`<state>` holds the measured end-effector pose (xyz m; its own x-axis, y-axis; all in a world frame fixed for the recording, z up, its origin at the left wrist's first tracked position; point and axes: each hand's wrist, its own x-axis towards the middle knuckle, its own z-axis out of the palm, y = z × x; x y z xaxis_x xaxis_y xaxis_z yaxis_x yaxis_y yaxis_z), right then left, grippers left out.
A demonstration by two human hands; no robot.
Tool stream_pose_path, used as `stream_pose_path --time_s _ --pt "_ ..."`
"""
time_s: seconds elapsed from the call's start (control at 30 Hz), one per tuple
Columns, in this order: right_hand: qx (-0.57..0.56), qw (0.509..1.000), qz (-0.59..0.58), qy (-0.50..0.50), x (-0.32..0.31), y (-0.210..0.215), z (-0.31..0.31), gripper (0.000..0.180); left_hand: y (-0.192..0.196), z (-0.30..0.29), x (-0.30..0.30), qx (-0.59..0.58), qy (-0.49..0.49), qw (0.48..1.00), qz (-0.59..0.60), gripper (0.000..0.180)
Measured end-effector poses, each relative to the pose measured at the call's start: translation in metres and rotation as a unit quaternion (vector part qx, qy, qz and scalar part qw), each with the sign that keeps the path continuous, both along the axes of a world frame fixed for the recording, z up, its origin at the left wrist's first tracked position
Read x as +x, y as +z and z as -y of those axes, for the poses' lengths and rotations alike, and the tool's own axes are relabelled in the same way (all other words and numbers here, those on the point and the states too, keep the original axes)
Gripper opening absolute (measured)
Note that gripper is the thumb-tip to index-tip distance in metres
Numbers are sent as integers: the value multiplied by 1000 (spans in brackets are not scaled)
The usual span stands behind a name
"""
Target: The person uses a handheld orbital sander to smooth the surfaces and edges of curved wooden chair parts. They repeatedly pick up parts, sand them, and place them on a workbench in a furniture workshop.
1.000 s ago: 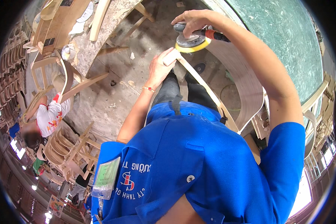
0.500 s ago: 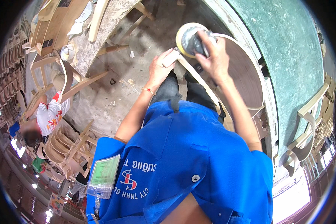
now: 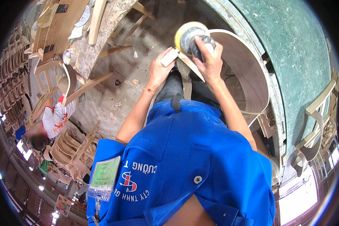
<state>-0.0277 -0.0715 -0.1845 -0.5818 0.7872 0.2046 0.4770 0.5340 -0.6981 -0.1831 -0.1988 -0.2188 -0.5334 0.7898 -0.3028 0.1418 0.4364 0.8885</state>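
Note:
In front of my legs, my left hand (image 3: 159, 71) grips the squared end of a pale wooden chair frame (image 3: 170, 58), fingers wrapped round it. My right hand (image 3: 210, 64) is closed over the body of a round handheld sander (image 3: 195, 36) with a yellow-edged pad. The pad's rim sits right at the frame's end, close to my left fingertips; whether it touches the wood I cannot tell. A curved brown wooden panel (image 3: 248, 71) with a pale edge bends away to the right behind my right hand. Its join to the frame is hidden by my hand and forearm.
A green-topped bench (image 3: 293, 49) runs along the right, bearing a curved chair part (image 3: 312, 132). At the left a worn table (image 3: 88, 56) holds wooden pieces. A co-worker in a white shirt (image 3: 58, 118) is beside stacked chair frames (image 3: 69, 150).
The sander has tilted and shifted slightly left, showing more of its top. The frame has turned, so its rail looks shorter and the curved panel's inner side shows differently. Both hands keep their grips.

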Motion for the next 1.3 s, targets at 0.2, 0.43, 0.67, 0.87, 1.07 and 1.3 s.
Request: stream_pose_path --time_s 0.2,0.43,0.67,0.87,1.07,1.3 --pt "22 997 71 -21 -4 25 -37 77 4 0 1 -24 -1 1000 7 48" --pt "-127 973 128 141 -24 49 -17 75 -2 4 -1 -49 14 999 -11 48" --pt "4 958 256 129 -12 54 -73 81 21 -3 -22 -13 -96 980 171 65" --pt "-72 993 95 -25 88 90 -118 79 39 -37 -12 -151 -168 967 -120 43" --pt "-19 969 147 -196 190 69 -200 71 16 -29 -34 -48 -144 979 134 42" --pt "71 919 244 -300 227 33 -227 66 -10 -27 -29 45 -57 968 242 37"
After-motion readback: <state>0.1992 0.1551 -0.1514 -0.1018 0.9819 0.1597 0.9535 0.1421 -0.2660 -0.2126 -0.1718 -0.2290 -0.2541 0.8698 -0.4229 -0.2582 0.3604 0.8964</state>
